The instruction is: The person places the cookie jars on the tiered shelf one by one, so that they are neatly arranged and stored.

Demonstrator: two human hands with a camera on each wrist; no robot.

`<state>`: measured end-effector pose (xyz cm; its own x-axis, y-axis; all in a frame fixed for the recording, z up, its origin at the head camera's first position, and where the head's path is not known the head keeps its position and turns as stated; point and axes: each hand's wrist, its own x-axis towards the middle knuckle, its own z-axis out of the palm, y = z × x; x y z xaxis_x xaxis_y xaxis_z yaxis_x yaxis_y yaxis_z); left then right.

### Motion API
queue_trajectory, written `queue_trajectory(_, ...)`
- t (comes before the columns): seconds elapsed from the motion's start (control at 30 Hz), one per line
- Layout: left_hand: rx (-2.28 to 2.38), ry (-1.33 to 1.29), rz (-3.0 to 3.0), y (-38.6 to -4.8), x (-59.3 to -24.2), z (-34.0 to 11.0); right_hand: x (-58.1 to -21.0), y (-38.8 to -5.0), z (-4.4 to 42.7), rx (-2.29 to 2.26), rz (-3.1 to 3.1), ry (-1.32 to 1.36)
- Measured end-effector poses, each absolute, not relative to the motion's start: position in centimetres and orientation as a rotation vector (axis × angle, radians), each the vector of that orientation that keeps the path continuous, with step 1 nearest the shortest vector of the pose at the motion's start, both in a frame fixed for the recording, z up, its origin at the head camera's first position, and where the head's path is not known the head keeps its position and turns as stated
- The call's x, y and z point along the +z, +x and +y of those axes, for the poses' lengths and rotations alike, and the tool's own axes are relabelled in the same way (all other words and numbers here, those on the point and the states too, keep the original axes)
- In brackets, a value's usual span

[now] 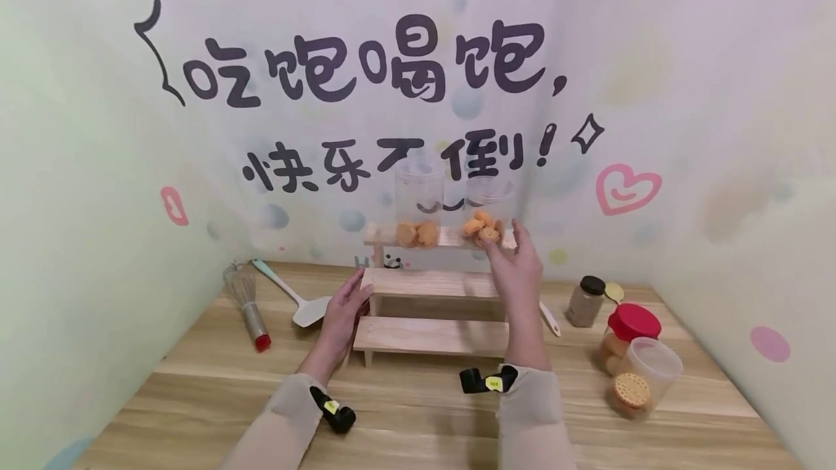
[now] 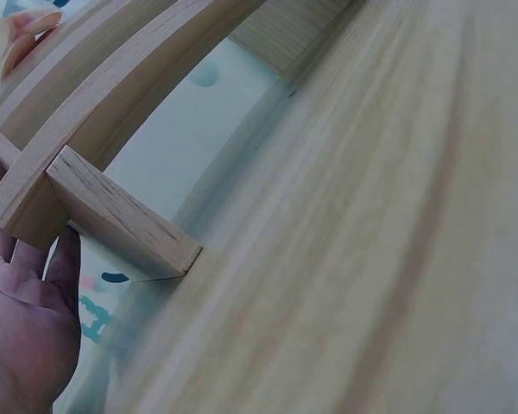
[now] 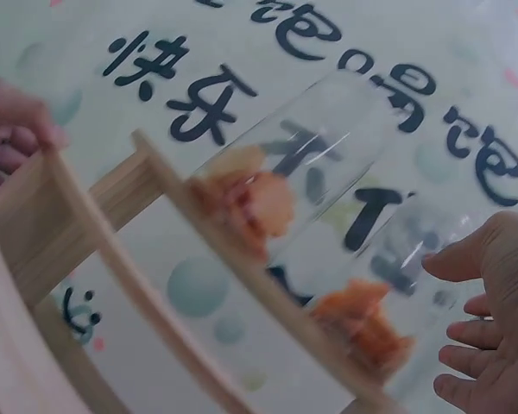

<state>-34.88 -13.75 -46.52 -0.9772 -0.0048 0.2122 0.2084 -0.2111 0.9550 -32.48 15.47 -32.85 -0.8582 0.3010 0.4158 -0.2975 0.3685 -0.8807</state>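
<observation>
left hand (image 1: pixel 339 316) gripping stand (image 1: pixel 427 282), fingers (image 2: pixel 66 263) half hiding | right hand (image 1: pixel 519 273) hanging open by one of 2 jars (image 1: pixel 420 201) (image 1: pixel 488 201), touching? idk

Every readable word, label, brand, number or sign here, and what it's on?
"吃饱喝饱,": upper line on the printed backdrop.
"快乐不倒!": lower line, same backdrop; "不" partly behind a clear jar.
Teal marks low on the backdrop, partly behind the wooden stand: unreadable.
Yellow tags on the black wrist straps: too small to read.
No other text readable.
</observation>
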Motion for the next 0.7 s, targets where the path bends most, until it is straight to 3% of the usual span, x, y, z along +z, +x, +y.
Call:
queue_trajectory(0.17, -2.365, -0.237, -1.877, -34.7, -47.2, -13.5, -30.8, -29.2, 17.3, 1.373, -2.194, 0.084)
queue_trajectory(0.33, -2.368, -0.229, -1.837, -34.4, -47.3, -13.5, -30.9, -25.8, 22.7, 0.997, -2.298, 0.246)
queue_trajectory(0.53, -2.359, -0.255, -1.849, -34.7, -46.9, -13.4, -35.4, -22.0, 32.2, 0.773, -2.287, 0.134)
queue_trajectory(0.7, -2.376, -0.239, -1.834, -35.0, -46.5, -13.6, -40.9, -19.7, 35.7, 0.893, -2.37, -0.107)
